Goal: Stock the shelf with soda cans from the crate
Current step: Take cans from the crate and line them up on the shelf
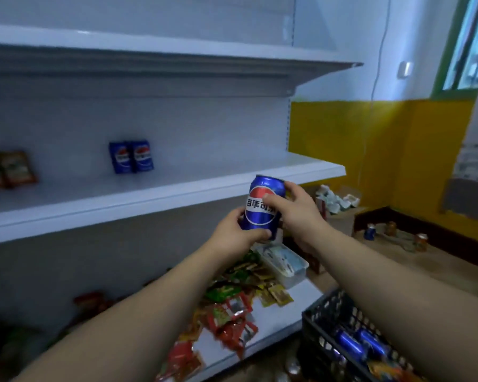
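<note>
Both hands hold one blue soda can (262,206) upright in the air, just in front of the edge of the middle shelf (160,194) and slightly below its surface. The left hand (236,234) grips the can's lower part, its thumb curled across the base and its fingers wrapped around the far side. The right hand (295,213) grips the upper part from the right, its thumb lying over the logo and a fingertip on the top rim. The can's logo faces the camera.

Farther back on the same shelf, well to the left of the held can, two blue cans (131,156) stand side by side, touching. Brown packets (7,169) stand at the shelf's left end.

The dark plastic crate (329,326) sits at the lower right, below the right forearm, with more blue cans (360,343) lying inside it. On the bottom shelf (271,318), beneath the hands, snack packets (232,310) lie scattered beside a clear plastic box (284,264).
</note>
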A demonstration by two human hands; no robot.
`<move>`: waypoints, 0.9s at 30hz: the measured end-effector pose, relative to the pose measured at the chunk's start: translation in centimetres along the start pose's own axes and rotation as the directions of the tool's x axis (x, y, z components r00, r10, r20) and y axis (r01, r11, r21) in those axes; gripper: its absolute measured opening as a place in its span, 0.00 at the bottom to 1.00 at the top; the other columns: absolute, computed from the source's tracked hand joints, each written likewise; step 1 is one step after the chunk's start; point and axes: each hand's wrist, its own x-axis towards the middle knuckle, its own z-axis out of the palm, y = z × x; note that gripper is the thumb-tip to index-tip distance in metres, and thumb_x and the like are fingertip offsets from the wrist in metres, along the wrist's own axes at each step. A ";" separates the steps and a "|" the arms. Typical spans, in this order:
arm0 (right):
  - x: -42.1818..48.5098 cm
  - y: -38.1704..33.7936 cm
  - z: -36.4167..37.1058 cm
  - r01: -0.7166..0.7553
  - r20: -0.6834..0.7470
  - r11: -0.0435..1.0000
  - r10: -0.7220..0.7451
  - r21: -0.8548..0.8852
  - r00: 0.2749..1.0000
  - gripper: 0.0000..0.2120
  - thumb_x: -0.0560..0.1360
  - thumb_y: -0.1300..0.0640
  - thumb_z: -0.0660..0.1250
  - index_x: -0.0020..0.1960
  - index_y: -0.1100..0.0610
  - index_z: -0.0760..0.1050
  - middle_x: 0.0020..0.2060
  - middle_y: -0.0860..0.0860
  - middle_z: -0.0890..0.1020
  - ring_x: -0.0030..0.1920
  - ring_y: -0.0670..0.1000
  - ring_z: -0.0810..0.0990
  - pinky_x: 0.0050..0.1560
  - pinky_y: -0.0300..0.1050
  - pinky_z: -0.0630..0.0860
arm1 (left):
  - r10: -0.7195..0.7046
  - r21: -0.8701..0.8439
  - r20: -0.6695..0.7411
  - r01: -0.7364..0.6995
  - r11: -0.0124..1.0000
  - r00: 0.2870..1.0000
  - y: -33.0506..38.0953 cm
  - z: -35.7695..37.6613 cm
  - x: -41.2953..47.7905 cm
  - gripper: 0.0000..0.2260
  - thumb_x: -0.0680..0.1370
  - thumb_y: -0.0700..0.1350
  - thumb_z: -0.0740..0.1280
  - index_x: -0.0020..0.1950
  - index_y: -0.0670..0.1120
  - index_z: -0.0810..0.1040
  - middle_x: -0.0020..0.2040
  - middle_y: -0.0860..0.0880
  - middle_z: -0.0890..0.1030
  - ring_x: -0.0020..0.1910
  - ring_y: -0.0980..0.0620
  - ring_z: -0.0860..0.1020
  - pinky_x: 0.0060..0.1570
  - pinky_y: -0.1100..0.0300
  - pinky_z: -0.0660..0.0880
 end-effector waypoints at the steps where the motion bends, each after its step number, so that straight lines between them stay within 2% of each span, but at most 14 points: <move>1: -0.2 -1.2 2.0 -0.006 0.056 1.000 0.006 0.003 0.998 0.24 0.74 0.60 0.70 0.68 0.54 0.68 0.54 0.53 0.79 0.50 0.53 0.81 0.39 0.44 0.77 | 0.028 0.002 -0.035 -0.028 1.000 0.999 0.7 -1.9 -0.7 0.26 0.69 0.36 0.74 0.64 0.43 0.70 0.51 0.50 0.77 0.45 0.57 0.77 0.36 0.70 0.75; 3: -0.4 -3.4 6.1 -0.017 0.192 0.997 0.030 -0.069 0.981 0.24 0.74 0.57 0.70 0.67 0.50 0.66 0.55 0.52 0.78 0.50 0.54 0.81 0.37 0.46 0.78 | 0.060 0.039 -0.092 -0.057 0.998 0.994 1.6 -5.6 -1.9 0.24 0.69 0.39 0.75 0.62 0.47 0.70 0.48 0.54 0.76 0.45 0.60 0.76 0.36 0.70 0.74; 5: -0.3 -5.0 9.9 0.008 0.271 0.984 0.041 -0.177 0.962 0.26 0.71 0.57 0.73 0.65 0.48 0.66 0.54 0.52 0.78 0.51 0.55 0.81 0.42 0.52 0.81 | 0.054 0.086 -0.114 -0.045 0.995 0.992 1.5 -9.4 -2.8 0.26 0.69 0.42 0.75 0.63 0.48 0.69 0.52 0.53 0.77 0.48 0.59 0.76 0.42 0.67 0.73; 7: 0.2 -5.7 13.6 0.048 0.296 0.973 0.022 -0.227 0.955 0.28 0.69 0.58 0.75 0.63 0.48 0.66 0.53 0.51 0.77 0.52 0.55 0.80 0.50 0.56 0.81 | 0.022 0.144 -0.113 -0.006 0.990 0.993 1.0 -13.4 -3.0 0.29 0.70 0.46 0.75 0.68 0.49 0.67 0.57 0.51 0.77 0.51 0.58 0.76 0.46 0.65 0.73; 9: 1.1 -5.7 16.9 0.083 0.313 0.970 -0.008 -0.227 0.950 0.30 0.69 0.59 0.75 0.65 0.48 0.65 0.54 0.50 0.76 0.53 0.54 0.79 0.55 0.56 0.79 | -0.012 0.224 -0.137 0.043 0.974 0.991 0.4 -17.3 -2.9 0.31 0.72 0.50 0.73 0.72 0.50 0.64 0.61 0.50 0.76 0.56 0.55 0.76 0.51 0.61 0.73; 12: 3.2 -4.9 20.8 0.124 0.333 0.968 -0.045 -0.220 0.942 0.33 0.69 0.59 0.75 0.68 0.48 0.65 0.59 0.51 0.75 0.57 0.55 0.77 0.59 0.55 0.76 | -0.048 0.374 -0.250 0.142 0.916 0.967 -0.8 -22.6 -2.0 0.30 0.75 0.57 0.67 0.74 0.49 0.63 0.69 0.48 0.71 0.64 0.50 0.72 0.60 0.56 0.71; 16: 7.3 -3.2 24.2 0.128 0.324 0.977 -0.068 -0.169 0.944 0.31 0.69 0.61 0.75 0.65 0.46 0.65 0.58 0.48 0.74 0.59 0.54 0.74 0.61 0.56 0.74 | -0.008 0.621 -0.386 0.267 0.736 0.922 -2.6 -28.0 0.4 0.28 0.77 0.59 0.62 0.73 0.48 0.65 0.72 0.49 0.68 0.69 0.49 0.69 0.65 0.55 0.66; 19: 10.7 -1.7 25.8 0.105 0.323 0.986 -0.057 -0.132 0.945 0.34 0.69 0.63 0.75 0.69 0.47 0.64 0.58 0.47 0.72 0.59 0.52 0.72 0.60 0.56 0.72 | -0.022 0.758 -0.396 0.340 0.556 0.918 -4.4 -30.9 3.1 0.29 0.77 0.63 0.59 0.73 0.49 0.65 0.73 0.49 0.68 0.69 0.48 0.68 0.68 0.50 0.65; 22: 13.9 -0.1 27.1 0.103 0.346 0.986 -0.053 -0.129 0.937 0.32 0.69 0.64 0.75 0.67 0.47 0.65 0.58 0.48 0.74 0.59 0.54 0.74 0.60 0.55 0.73 | -0.126 0.818 -0.401 0.416 0.398 0.908 -5.9 -33.1 6.1 0.30 0.77 0.67 0.52 0.73 0.51 0.64 0.74 0.49 0.66 0.71 0.46 0.65 0.70 0.42 0.59; 24: 15.8 1.0 28.1 0.129 0.357 0.984 -0.077 -0.124 0.931 0.32 0.68 0.64 0.75 0.66 0.47 0.66 0.55 0.48 0.76 0.57 0.53 0.76 0.55 0.51 0.74 | -0.181 0.844 -0.407 0.444 0.301 0.895 -6.4 -34.3 7.9 0.32 0.76 0.69 0.47 0.74 0.53 0.64 0.75 0.49 0.63 0.73 0.45 0.62 0.70 0.37 0.54; 27: 18.2 2.3 29.9 0.179 0.402 0.975 -0.114 -0.128 0.908 0.31 0.70 0.62 0.75 0.67 0.48 0.65 0.54 0.47 0.75 0.53 0.50 0.75 0.49 0.44 0.74 | -0.247 0.860 -0.406 0.459 0.224 0.880 -7.4 -35.3 9.8 0.34 0.74 0.72 0.44 0.76 0.57 0.56 0.78 0.50 0.55 0.76 0.44 0.55 0.70 0.33 0.48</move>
